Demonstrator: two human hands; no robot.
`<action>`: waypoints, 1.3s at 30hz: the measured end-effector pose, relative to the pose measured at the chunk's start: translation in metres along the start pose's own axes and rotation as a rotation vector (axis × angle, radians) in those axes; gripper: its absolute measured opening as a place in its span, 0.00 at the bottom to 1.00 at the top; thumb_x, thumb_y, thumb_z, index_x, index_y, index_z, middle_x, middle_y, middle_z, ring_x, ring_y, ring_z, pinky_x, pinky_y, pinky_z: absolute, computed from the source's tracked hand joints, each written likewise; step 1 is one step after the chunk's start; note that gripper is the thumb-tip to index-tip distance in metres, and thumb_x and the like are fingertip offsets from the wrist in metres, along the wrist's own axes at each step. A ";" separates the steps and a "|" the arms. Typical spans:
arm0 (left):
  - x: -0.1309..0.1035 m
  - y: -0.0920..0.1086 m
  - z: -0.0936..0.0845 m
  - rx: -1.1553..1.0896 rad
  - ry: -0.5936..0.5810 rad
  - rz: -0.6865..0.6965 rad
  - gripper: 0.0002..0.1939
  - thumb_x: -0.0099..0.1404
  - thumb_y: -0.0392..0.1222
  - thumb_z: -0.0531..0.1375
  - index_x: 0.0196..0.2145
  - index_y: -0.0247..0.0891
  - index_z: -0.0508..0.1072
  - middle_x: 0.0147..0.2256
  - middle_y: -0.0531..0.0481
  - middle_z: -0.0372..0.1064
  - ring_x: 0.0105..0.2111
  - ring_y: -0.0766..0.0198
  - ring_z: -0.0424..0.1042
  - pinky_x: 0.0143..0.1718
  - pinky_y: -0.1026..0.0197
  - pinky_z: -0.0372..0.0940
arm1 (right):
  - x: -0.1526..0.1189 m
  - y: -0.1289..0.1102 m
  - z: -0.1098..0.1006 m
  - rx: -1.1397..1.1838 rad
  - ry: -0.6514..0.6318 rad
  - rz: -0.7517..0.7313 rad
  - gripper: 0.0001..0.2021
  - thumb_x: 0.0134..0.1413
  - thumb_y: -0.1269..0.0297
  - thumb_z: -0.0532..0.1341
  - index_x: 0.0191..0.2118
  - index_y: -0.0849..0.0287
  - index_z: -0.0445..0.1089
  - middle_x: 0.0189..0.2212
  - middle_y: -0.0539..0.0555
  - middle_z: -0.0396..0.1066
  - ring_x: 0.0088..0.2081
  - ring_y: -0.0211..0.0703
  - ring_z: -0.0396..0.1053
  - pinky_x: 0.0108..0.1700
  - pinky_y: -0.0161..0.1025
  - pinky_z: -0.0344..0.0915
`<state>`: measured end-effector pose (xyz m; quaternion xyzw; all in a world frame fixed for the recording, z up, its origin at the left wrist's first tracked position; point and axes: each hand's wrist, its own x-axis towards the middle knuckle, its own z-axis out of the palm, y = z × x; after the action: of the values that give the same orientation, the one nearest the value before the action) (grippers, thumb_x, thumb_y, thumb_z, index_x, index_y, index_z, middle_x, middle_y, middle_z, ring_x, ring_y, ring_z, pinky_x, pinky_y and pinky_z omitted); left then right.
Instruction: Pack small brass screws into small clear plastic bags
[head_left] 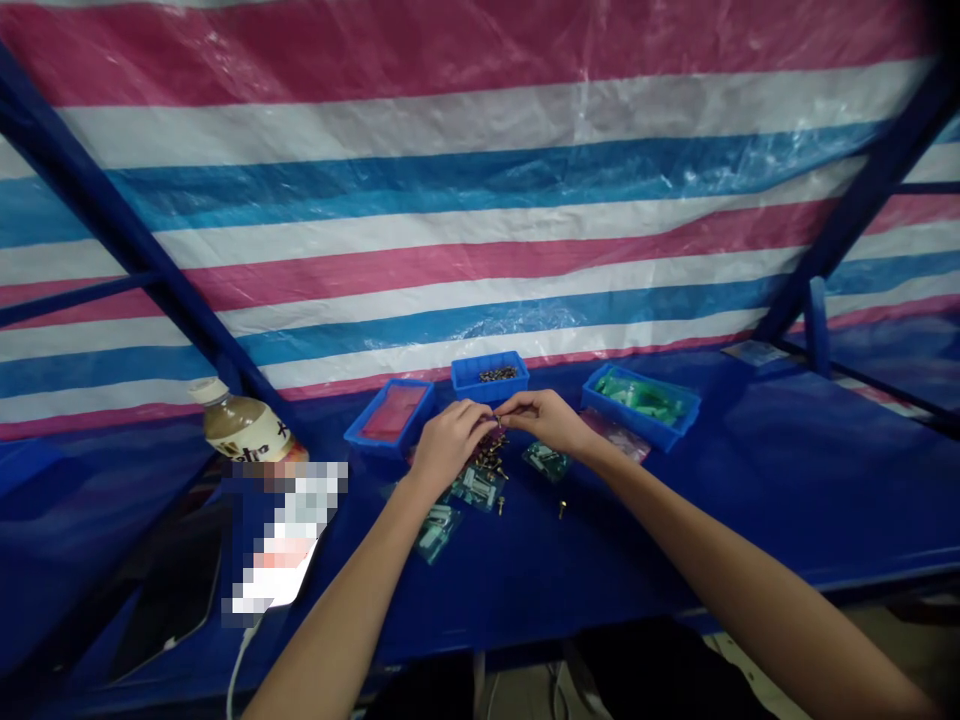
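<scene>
My left hand (452, 437) and my right hand (549, 420) meet over the middle of the blue table, fingertips pinched together on a small part too tiny to name. Just below them lies a loose pile of small brass-coloured, screw-like pieces (491, 458), partly hidden by the left hand. Two single pieces lie apart, one brass piece (562, 510) to the right and another (501, 506) nearer the pile. Around the pile are clear green-tinted packets: one packet (546, 461) under the right hand, another (480, 488) below the left, and a third (437, 531) closer to me.
Behind the hands stand a blue tray (363, 443) with pink contents, a blue tray (466, 372) of small metal parts, and a blue tray (660, 432) of green packets. A bottle (244, 425), a charging phone (296, 560) and a dark tablet-like slab (172, 590) lie left.
</scene>
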<state>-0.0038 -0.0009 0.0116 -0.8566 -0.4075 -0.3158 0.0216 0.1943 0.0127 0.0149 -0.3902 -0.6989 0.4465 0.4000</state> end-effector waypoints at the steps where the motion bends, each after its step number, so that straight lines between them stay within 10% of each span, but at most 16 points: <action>1: 0.000 0.000 0.000 -0.042 0.011 -0.018 0.11 0.69 0.47 0.53 0.41 0.41 0.71 0.38 0.50 0.71 0.40 0.63 0.70 0.40 0.62 0.64 | 0.000 -0.001 0.000 0.015 -0.004 0.005 0.08 0.49 0.64 0.64 0.37 0.60 0.75 0.32 0.53 0.77 0.36 0.42 0.74 0.44 0.43 0.70; 13: 0.000 0.006 0.000 -0.252 0.017 0.003 0.12 0.70 0.44 0.52 0.45 0.45 0.73 0.44 0.50 0.72 0.43 0.63 0.72 0.45 0.60 0.65 | -0.001 -0.002 -0.005 0.142 -0.057 0.018 0.17 0.49 0.63 0.65 0.46 0.62 0.69 0.31 0.53 0.76 0.32 0.40 0.73 0.41 0.41 0.71; 39: -0.003 0.010 0.006 -0.007 0.044 -0.076 0.11 0.66 0.39 0.53 0.44 0.44 0.71 0.40 0.52 0.72 0.36 0.66 0.72 0.37 0.64 0.65 | -0.003 -0.003 -0.002 -0.299 -0.049 -0.087 0.09 0.53 0.65 0.57 0.32 0.60 0.74 0.27 0.53 0.76 0.29 0.39 0.71 0.35 0.36 0.65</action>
<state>0.0052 -0.0075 0.0070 -0.8333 -0.4382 -0.3368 0.0155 0.1967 0.0095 0.0171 -0.4037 -0.7833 0.3295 0.3391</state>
